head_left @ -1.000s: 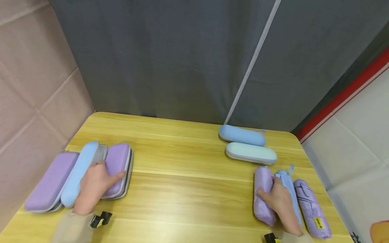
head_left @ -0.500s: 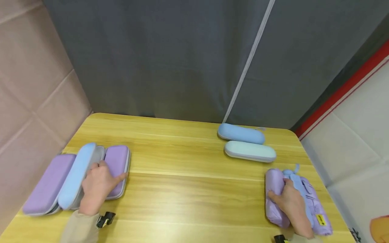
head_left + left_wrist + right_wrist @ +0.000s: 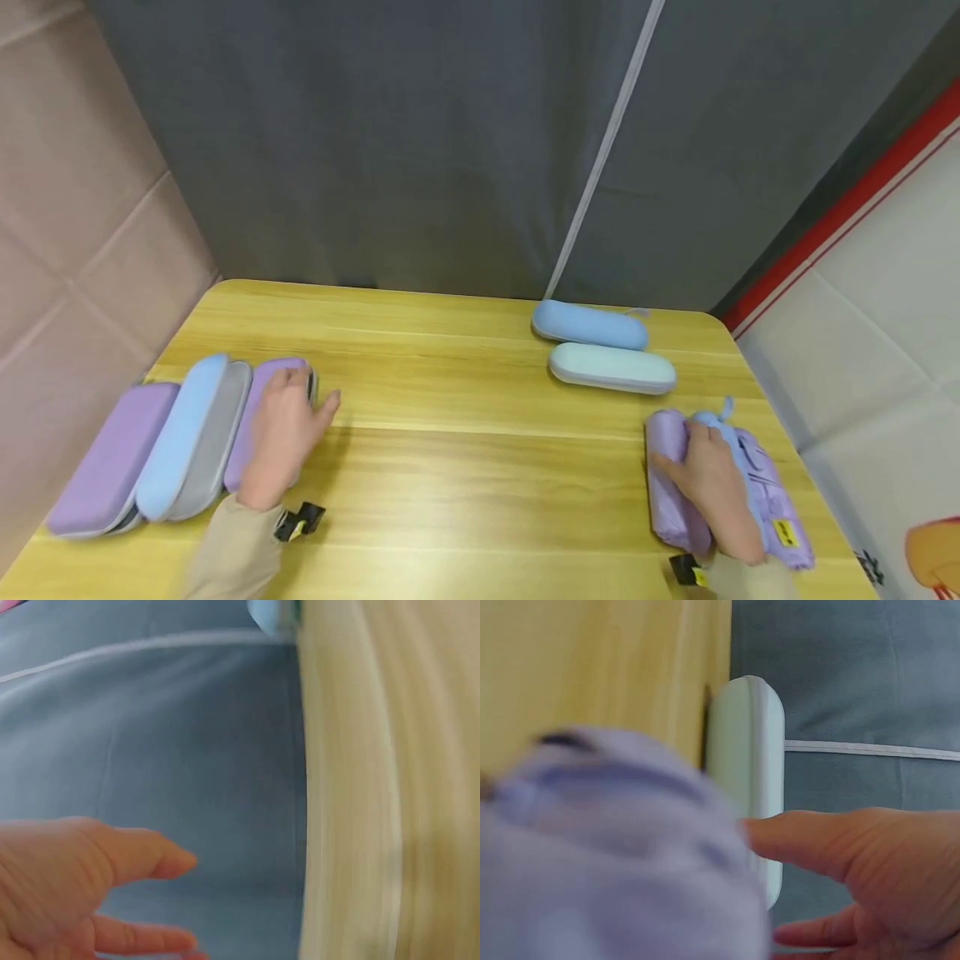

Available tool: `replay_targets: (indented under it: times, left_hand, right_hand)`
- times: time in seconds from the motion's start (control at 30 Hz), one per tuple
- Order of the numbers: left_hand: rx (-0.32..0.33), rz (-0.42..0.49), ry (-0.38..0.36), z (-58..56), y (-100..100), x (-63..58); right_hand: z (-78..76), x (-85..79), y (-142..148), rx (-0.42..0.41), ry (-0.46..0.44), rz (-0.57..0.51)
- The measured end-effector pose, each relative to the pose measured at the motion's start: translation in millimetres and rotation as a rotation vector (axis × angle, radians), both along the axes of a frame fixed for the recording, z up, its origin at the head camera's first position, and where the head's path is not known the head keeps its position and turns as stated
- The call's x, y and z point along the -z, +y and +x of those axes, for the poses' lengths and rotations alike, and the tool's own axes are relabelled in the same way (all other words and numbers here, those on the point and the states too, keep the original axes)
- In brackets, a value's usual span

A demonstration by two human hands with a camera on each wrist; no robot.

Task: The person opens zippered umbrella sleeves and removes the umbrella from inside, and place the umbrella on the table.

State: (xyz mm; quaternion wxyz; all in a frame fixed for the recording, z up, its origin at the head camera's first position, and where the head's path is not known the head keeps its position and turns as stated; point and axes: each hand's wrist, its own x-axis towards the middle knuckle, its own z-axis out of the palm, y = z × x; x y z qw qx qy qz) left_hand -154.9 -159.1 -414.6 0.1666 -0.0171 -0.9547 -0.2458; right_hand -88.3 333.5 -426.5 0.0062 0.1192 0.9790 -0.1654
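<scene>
My left hand (image 3: 283,429) is over the right-hand purple zip case (image 3: 251,417), with its thumb spread over the table. Seen from the left wrist, thumb (image 3: 154,855) and fingers (image 3: 146,937) stand apart with nothing between them. To its left lie a grey case (image 3: 213,442), a light blue case (image 3: 180,442) and another purple case (image 3: 116,462). My right hand (image 3: 712,479) grips a folded purple umbrella (image 3: 675,508), its thumb across the top and its fingers at the far side. Close beside lie a folded blue umbrella (image 3: 738,458) and a second purple one (image 3: 776,508).
A blue oblong case (image 3: 588,323) and a mint one (image 3: 611,368) lie at the table's back right. Behind the wooden table (image 3: 450,483) hangs a dark grey curtain (image 3: 375,150). A pale padded wall (image 3: 82,233) stands left, a white one (image 3: 877,358) right.
My left hand has lifted off the grey case and moved right over the purple one. The right hand and its purple umbrella first slid right against the blue umbrella, then stayed there.
</scene>
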Motion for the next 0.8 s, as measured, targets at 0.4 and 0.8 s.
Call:
replay_targets:
  times: [0.4,0.8]
  left_hand:
    - [0.356,0.745,-0.338,-74.8,127.4,27.7]
    - [0.370,1.048,-0.638,-98.7,232.5,51.0]
  right_hand:
    - [-54.9,-17.7,12.3,-0.168,0.123,-0.158]
    - [-88.2,-22.0,22.7,-0.114,-0.050,-0.152]
